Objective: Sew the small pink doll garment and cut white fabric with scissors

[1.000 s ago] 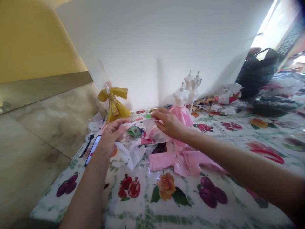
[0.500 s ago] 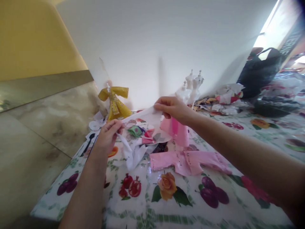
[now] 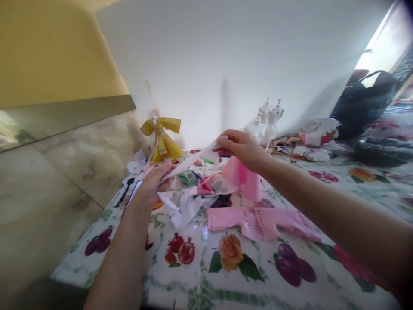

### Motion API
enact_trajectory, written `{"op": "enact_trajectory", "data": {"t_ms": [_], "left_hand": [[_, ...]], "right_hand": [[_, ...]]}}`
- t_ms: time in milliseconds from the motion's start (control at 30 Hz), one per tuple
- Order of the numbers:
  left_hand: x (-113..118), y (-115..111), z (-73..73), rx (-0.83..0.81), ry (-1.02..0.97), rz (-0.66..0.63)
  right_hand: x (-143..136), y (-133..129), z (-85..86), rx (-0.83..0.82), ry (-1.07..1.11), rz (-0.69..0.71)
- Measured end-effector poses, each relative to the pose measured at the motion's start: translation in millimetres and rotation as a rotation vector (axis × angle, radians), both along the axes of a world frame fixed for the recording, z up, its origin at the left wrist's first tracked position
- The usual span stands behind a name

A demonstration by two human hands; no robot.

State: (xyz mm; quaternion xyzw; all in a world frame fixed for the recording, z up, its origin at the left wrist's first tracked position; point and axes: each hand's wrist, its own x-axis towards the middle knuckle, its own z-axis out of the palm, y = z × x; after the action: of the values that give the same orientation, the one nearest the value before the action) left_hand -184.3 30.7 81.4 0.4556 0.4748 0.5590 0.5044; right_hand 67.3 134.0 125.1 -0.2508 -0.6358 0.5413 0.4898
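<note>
A thin white strip (image 3: pixel 192 161), which looks like fabric or soft paper, stretches between my two hands above the table. My left hand (image 3: pixel 156 177) is closed on its lower end, with the fingers fairly straight. The upper end is pinched between the thumb and fingers of my right hand (image 3: pixel 241 148). Below the strip lies a pile of loose white strips (image 3: pixel 185 211) with a green scrap (image 3: pixel 189 177) and red-pink scraps (image 3: pixel 206 185). A small pink doll-size garment (image 3: pixel 263 219) lies flat in front. Behind it a pink skirt-like piece (image 3: pixel 250 185) stands, partly hidden by my right hand.
A yellow miniature dress (image 3: pixel 163 137) stands on a small form at the back left. Several white mini mannequins (image 3: pixel 269 116) stand behind my right hand. A black spoon (image 3: pixel 125 191) lies at left. Scraps and a dark bag (image 3: pixel 364 103) fill the back right of the flowered tablecloth (image 3: pixel 206 275).
The view has turned slightly left, so everything sits further right. The strip between my hands looks narrower, and my left fingers are straighter. A small green item now shows behind the strip.
</note>
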Motion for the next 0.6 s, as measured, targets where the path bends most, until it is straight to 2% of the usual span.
{"op": "enact_trajectory", "data": {"t_ms": [100, 333, 500, 600], "left_hand": [[1, -1, -0.7, -0.028, 0.027, -0.078], [-1, -5, -6.2, -0.061, 0.2, -0.25], [0, -9, -8.4, -0.066, 0.298, -0.315], [1, -6, -12.3, -0.092, 0.38, -0.344]], "right_hand": [[0, 1, -2.7, 0.039, 0.016, -0.005], [-2, 0, -12.8, 0.019, 0.018, -0.027], [-3, 9, -22.9, 0.117, -0.121, -0.127], [-4, 9, -29.4, 0.142, -0.262, -0.134]]}}
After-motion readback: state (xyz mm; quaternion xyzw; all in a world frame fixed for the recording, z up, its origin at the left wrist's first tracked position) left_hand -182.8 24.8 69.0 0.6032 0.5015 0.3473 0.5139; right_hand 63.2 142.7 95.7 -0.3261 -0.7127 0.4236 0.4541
